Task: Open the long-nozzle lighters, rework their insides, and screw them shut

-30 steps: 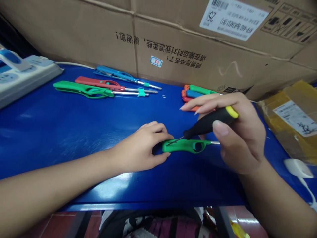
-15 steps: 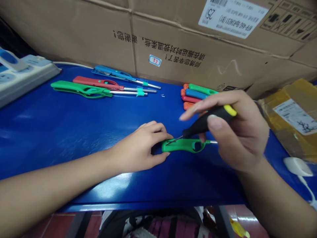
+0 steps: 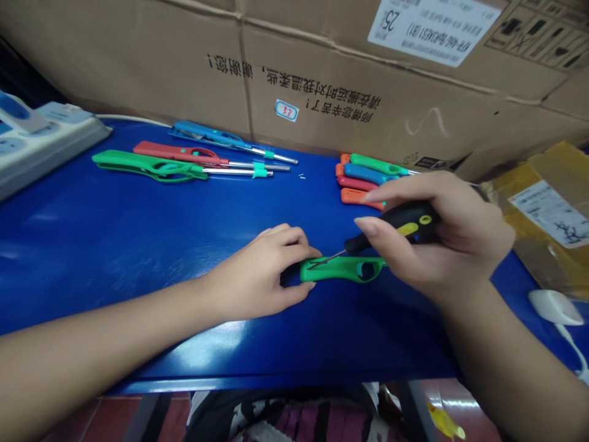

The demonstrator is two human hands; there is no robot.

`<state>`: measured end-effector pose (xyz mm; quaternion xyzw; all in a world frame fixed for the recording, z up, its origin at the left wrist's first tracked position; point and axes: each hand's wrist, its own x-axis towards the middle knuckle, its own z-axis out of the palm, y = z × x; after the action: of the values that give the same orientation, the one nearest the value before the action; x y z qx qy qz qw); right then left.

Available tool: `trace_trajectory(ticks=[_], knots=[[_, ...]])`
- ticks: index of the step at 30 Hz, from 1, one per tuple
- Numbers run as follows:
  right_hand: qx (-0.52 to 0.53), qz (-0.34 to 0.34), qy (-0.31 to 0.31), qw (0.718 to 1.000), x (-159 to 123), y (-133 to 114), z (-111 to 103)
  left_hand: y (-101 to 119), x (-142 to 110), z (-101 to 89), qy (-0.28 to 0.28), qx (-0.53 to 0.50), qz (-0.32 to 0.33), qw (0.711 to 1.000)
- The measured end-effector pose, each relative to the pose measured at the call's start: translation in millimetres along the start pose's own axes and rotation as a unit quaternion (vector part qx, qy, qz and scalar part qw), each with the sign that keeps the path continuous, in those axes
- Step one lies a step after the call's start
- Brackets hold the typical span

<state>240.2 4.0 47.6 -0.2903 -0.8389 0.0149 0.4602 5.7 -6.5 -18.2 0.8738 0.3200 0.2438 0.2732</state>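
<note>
A green long-nosed lighter point(image 3: 338, 269) lies flat on the blue table, its handle end to the left. My left hand point(image 3: 276, 270) grips that end between thumb and fingers. In my right hand point(image 3: 451, 239) is a black and yellow screwdriver point(image 3: 391, 228), slanting down to the left. Its thin tip meets the top of the lighter's handle near my left fingers. The lighter's metal nozzle is mostly hidden behind my right hand.
Green point(image 3: 147, 164), red point(image 3: 179, 152) and blue lighters point(image 3: 207, 134) lie at the back left. Several more lighters point(image 3: 363, 175) sit behind my right hand. A power strip point(image 3: 50, 138) is far left, a cardboard box point(image 3: 184, 67) behind, a taped package point(image 3: 552, 209) and white charger point(image 3: 554, 307) right.
My right hand has shifted slightly right and turned the screwdriver, showing more of its yellow marking. The tip stays on the green lighter; my left hand has not moved.
</note>
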Motion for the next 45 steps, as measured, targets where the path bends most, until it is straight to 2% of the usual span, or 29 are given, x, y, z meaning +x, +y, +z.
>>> trace_trajectory(ticks=[2, 3, 6, 8, 11, 13, 14, 16, 19, 21, 24, 27, 29, 33, 35, 37, 40, 42, 45], knots=[[-0.05, -0.017, 0.038, 0.998, -1.2, 2.6, 1.2, -0.2, 0.1, 0.0, -0.004, -0.001, -0.003, 1.0], [-0.034, -0.008, 0.034, 0.999, -2.2, 2.7, 0.9, -0.3, 0.3, 0.1, -0.006, -0.003, -0.004, 1.0], [0.098, 0.052, -0.038, 0.993, -4.7, -1.1, -3.0, -0.4, 1.6, 0.6, -0.008, -0.005, -0.004, 1.0], [0.139, 0.062, -0.062, 0.986, -4.4, -3.6, -5.3, -0.1, 2.3, 0.7, -0.003, -0.002, -0.001, 1.0], [0.064, -0.004, -0.032, 0.997, -1.4, -1.0, -5.4, 0.2, 2.3, 0.3, -0.001, 0.001, 0.003, 1.0], [-0.001, -0.066, 0.001, 0.998, 0.2, 3.4, -4.6, 0.3, 1.6, -0.3, -0.002, 0.0, 0.004, 1.0], [-0.018, -0.076, 0.007, 0.997, 0.4, 5.2, -4.8, 0.3, 1.2, -0.6, -0.002, 0.0, 0.004, 1.0], [0.006, -0.061, -0.005, 0.998, -0.7, 6.5, -6.4, 0.2, 0.7, -1.0, -0.003, 0.0, 0.003, 1.0], [0.108, 0.015, -0.059, 0.992, -2.9, 3.3, -10.1, 0.0, 0.7, -0.7, -0.004, -0.003, 0.002, 1.0], [0.125, 0.039, -0.072, 0.989, -2.5, 1.9, -10.8, -0.2, 0.9, -0.1, -0.003, -0.003, 0.002, 1.0], [0.036, -0.013, -0.021, 0.999, 0.2, 5.6, -7.8, -0.3, 0.9, 0.7, -0.002, -0.001, 0.002, 1.0], [-0.031, -0.059, 0.018, 0.998, 1.1, 10.9, -5.9, -0.1, 1.1, 1.0, -0.003, -0.004, 0.0, 1.0], [0.004, -0.034, -0.005, 0.999, -0.2, 11.2, -7.5, 0.3, 1.4, 0.9, -0.002, -0.007, -0.002, 1.0], [0.108, 0.044, -0.095, 0.989, -1.9, 5.6, -11.1, 0.9, 1.6, 0.5, 0.0, -0.008, -0.001, 1.0], [0.082, 0.042, -0.085, 0.992, -0.4, 3.6, -9.0, 0.6, 1.5, 1.0, 0.002, -0.005, 0.002, 1.0], [0.04, -0.026, -0.039, 0.998, 2.1, 2.7, -4.7, -0.1, 1.4, 1.7, 0.005, -0.002, 0.002, 1.0], [-0.026, -0.055, -0.017, 0.998, 5.3, -0.3, 0.4, -0.9, 1.8, 2.5, 0.008, 0.002, 0.0, 1.0], [-0.001, -0.041, -0.039, 0.998, 6.3, -4.9, 0.7, -0.7, 2.1, 2.2, 0.004, 0.0, -0.003, 1.0], [0.082, 0.017, -0.111, 0.99, 7.5, -12.2, -0.8, 0.2, 2.0, 1.3, -0.002, -0.003, -0.008, 1.0]])
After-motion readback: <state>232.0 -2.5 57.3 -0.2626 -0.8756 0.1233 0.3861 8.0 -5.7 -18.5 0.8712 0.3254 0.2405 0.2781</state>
